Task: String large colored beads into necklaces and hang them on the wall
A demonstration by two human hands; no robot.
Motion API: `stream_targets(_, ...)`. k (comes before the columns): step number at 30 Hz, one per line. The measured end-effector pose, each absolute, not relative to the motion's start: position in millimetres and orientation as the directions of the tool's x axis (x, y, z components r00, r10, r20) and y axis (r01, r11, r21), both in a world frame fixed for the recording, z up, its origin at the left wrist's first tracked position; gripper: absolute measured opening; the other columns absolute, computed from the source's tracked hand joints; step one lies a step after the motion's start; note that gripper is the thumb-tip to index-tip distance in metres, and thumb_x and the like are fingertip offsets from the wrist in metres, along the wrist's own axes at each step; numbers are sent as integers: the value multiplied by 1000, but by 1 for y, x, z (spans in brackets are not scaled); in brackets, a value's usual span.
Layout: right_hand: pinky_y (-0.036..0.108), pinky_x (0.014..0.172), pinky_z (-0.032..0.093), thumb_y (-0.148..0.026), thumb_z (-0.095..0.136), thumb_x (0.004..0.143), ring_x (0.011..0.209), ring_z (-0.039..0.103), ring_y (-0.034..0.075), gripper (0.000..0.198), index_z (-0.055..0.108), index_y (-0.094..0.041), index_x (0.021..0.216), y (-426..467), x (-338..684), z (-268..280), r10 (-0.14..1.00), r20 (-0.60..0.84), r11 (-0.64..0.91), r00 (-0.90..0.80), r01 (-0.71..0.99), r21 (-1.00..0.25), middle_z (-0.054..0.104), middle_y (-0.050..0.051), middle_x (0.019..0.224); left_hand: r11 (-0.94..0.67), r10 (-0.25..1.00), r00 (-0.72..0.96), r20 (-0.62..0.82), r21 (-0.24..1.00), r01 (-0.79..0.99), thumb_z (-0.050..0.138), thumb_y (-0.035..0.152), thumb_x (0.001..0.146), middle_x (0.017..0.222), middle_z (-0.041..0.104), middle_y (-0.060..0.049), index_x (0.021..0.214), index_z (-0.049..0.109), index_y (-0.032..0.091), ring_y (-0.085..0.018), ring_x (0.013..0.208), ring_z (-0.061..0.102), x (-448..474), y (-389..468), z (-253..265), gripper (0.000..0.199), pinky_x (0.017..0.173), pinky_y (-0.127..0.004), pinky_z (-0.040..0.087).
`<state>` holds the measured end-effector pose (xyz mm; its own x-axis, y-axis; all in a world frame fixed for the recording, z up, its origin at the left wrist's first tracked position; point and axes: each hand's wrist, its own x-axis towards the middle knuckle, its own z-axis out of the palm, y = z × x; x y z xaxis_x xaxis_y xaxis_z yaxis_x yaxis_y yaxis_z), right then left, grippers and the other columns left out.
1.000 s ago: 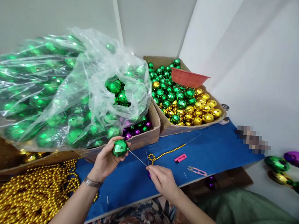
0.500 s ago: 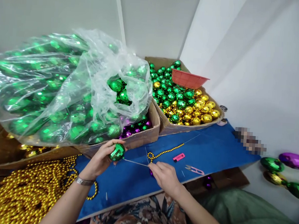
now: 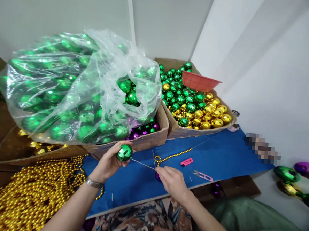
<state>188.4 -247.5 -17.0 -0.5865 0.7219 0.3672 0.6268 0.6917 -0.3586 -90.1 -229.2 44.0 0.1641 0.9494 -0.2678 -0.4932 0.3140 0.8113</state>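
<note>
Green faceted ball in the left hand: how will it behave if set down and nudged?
The green faceted ball would probably roll, being round, though its flat facets may make it wobble. Its shiny surface suggests it could be slippery. The thin cord running to the right hand might check its roll if kept pinched.

The right hand (image 3: pixel 171 182) partly hides what seems a purple ball (image 3: pixel 157 177).

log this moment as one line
left hand: holds green ball | right hand: pinches string | pink snips: on blue tabletop
</note>
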Motion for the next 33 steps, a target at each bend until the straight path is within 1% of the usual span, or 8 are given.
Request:
stream_targets(8, 24, 66, 37, -16, 39, 97, 67, 57, 13, 24, 62, -20, 105, -251, 188, -15, 719, 367, 694, -590, 635, -340, 63, 2, 75, 291, 957, 149, -250, 825, -484, 57, 39, 85, 95, 67, -12, 114, 60, 16, -20, 65, 62, -91, -234, 44, 37, 49, -27, 47)
stream_targets(13, 24, 64, 37, -18, 40, 97, 64, 58, 13, 25, 64, -20, 102, -254, 182, -13, 739, 368, 669, -565, 684, -292, 63, 2, 72, 175, 984, 45, -170, 922, -346, 61, 37, 85, 94, 63, -9, 116, 60, 16, -16, 67, 57, -86, -240, 45, 38, 51, -26, 48)
stream_targets(17, 25, 64, 39, -18, 38, 98, 64, 59, 13, 26, 64, -19, 102, -253, 176, -12, 755, 372, 649, -539, 696, -309, 64, 3, 71, 183, 983, 52, -176, 945, -272, 63, 36, 84, 87, 60, -6, 118, 60, 17, -15, 71, 56, -80, -244, 42, 39, 54, -24, 49)
stream_targets(19, 25, 65, 40, -18, 38, 98, 66, 60, 13, 27, 64, -19, 103, -253, 176, -11, 751, 384, 654, -537, 683, -325, 65, 3, 73, 200, 980, 62, -190, 927, -319, 63, 36, 84, 88, 61, -6, 118, 60, 18, -16, 71, 57, -78, -245, 41, 38, 55, -25, 49)
stream_targets(22, 25, 67, 40, -17, 38, 97, 69, 61, 14, 26, 64, -19, 104, -252, 181, -10, 740, 396, 668, -544, 662, -339, 65, 4, 76, 223, 972, 46, -229, 854, -470, 59, 40, 86, 95, 64, -9, 117, 59, 18, -17, 69, 60, -79, -244, 40, 38, 53, -26, 48)
stream_targets(25, 24, 65, 40, -18, 39, 98, 65, 58, 13, 26, 64, -19, 102, -253, 184, -9, 731, 388, 679, -561, 653, -335, 63, 3, 73, 263, 953, 25, -301, 785, -562, 58, 41, 86, 98, 66, -11, 117, 58, 18, -18, 68, 62, -84, -242, 40, 39, 52, -26, 48)
stream_targets(29, 24, 62, 37, -18, 39, 98, 61, 56, 13, 26, 65, -20, 100, -255, 183, -9, 725, 377, 686, -577, 656, -315, 61, 2, 69, 268, 949, 25, -314, 761, -591, 59, 40, 85, 98, 67, -11, 118, 57, 18, -18, 67, 62, -87, -242, 39, 39, 52, -26, 47)
stream_targets(33, 24, 62, 36, -17, 38, 97, 60, 55, 12, 27, 65, -20, 99, -256, 181, -9, 725, 369, 685, -581, 667, -294, 60, 1, 68, 255, 959, 40, -282, 787, -562, 58, 40, 86, 97, 67, -12, 116, 59, 17, -18, 67, 62, -86, -245, 39, 38, 52, -26, 47)
